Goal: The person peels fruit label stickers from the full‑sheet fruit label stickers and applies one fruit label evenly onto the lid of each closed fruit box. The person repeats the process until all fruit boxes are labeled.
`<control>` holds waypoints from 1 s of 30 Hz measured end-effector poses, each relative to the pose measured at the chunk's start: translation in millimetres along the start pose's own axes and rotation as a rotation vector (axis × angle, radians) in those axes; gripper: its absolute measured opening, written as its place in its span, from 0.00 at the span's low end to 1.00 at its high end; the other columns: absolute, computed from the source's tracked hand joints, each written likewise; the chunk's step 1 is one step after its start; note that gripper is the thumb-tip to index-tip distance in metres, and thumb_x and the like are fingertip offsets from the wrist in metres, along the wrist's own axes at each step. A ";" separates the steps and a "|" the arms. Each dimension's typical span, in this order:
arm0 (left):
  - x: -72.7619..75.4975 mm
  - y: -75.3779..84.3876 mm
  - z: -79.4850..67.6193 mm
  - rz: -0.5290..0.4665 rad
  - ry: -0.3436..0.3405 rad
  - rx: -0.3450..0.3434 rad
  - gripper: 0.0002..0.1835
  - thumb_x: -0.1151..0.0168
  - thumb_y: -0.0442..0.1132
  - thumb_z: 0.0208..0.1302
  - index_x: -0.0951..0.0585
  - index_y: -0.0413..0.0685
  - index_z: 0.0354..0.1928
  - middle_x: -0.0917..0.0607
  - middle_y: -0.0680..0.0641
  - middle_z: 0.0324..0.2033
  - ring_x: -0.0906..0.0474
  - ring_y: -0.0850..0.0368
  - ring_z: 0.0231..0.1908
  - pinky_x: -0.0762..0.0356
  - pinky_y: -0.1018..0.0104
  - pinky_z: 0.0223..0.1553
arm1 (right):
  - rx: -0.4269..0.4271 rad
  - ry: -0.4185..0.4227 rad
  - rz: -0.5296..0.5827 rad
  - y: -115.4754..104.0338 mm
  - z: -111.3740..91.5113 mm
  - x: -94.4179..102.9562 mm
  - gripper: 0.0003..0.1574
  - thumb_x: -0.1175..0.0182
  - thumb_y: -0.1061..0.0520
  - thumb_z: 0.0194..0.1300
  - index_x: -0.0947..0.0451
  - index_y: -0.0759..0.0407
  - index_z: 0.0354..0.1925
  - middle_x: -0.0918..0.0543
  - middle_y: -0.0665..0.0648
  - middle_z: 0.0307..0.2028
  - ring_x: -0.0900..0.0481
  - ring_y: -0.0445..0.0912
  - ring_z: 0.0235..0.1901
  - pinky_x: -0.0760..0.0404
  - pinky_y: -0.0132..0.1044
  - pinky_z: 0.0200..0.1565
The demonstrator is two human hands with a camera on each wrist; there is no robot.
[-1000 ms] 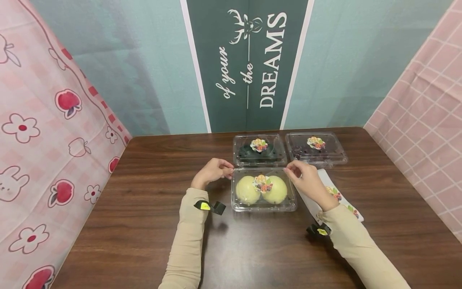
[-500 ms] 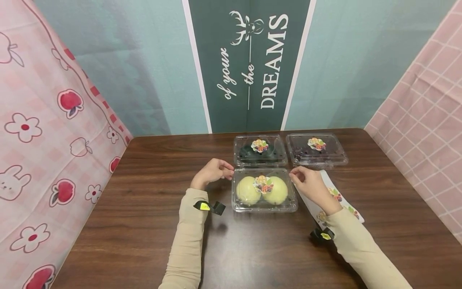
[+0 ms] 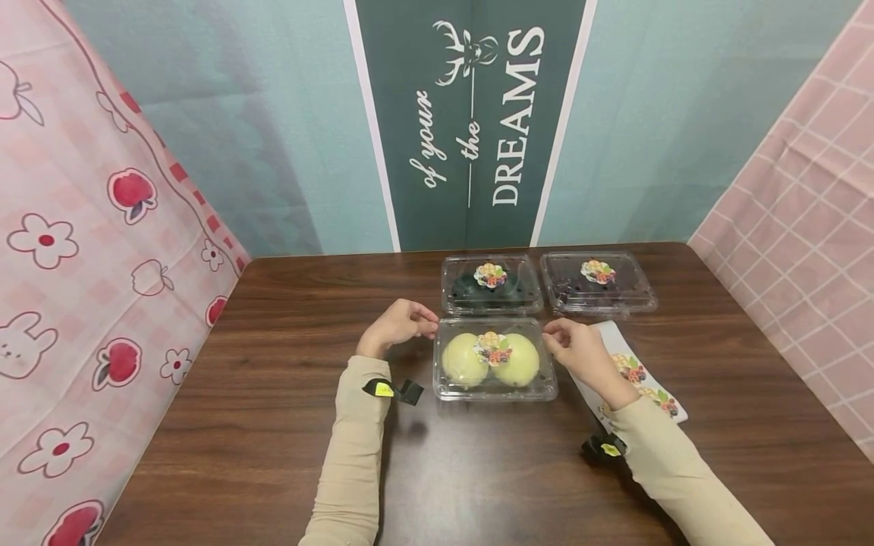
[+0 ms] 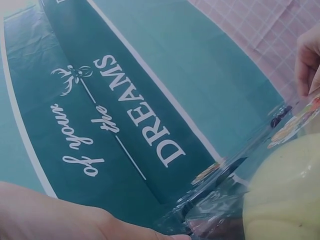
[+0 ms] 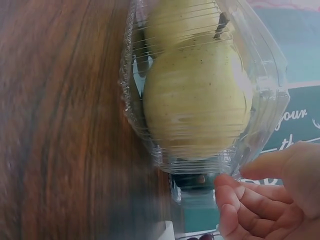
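A clear plastic clamshell box (image 3: 495, 393) sits nearest to me on the table, closed, with two pale yellow pears (image 3: 466, 362) inside. On its lid is a fruit-print sticker (image 3: 493, 349). My left hand (image 3: 399, 326) touches the box's far left corner; its fingers reach out to the rim in the left wrist view. At the far right corner is my right hand (image 3: 580, 353). Its thumb and index fingertips meet the rim in the right wrist view, the other fingers (image 5: 255, 210) loosely bent below. Under the right forearm lies a white sheet of fruit stickers (image 3: 611, 334).
Behind the pears stands a stickered clear box (image 3: 526, 284) with something dark green in it. Right of it is another stickered box (image 3: 635, 277) of dark purple fruit. A brown wood-grain table (image 3: 293, 349) carries everything; patterned cloths (image 3: 273, 152) hang around it.
My right hand first moved slightly right off the pear box's corner, then came back left against it. The pear box has shifted a little left, and my left hand with it.
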State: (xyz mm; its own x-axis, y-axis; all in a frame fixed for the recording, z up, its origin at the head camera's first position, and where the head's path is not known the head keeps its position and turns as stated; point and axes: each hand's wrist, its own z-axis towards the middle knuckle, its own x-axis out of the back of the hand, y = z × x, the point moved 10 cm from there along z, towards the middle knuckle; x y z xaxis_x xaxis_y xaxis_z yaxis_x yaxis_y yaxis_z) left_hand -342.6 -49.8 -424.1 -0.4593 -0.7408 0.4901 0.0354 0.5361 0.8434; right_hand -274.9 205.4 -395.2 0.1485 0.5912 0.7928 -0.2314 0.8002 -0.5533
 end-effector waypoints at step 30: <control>33.3 -19.0 -12.5 0.047 0.055 -0.002 0.12 0.39 0.33 0.64 0.18 0.32 0.47 0.13 0.35 0.41 0.14 0.51 0.41 0.21 0.59 0.52 | 0.025 0.083 0.028 -30.2 8.6 -23.8 0.06 0.39 0.64 0.60 0.19 0.68 0.34 0.15 0.60 0.21 0.18 0.46 0.21 0.21 0.36 0.28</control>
State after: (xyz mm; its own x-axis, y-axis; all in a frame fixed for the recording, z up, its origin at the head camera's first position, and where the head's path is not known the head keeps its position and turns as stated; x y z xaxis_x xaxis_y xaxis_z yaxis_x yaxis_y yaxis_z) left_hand -347.5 -89.6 -421.1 -0.4079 -0.7358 0.5405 0.0573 0.5702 0.8195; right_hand -279.7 166.3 -395.2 0.2204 0.6208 0.7524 -0.2606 0.7808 -0.5679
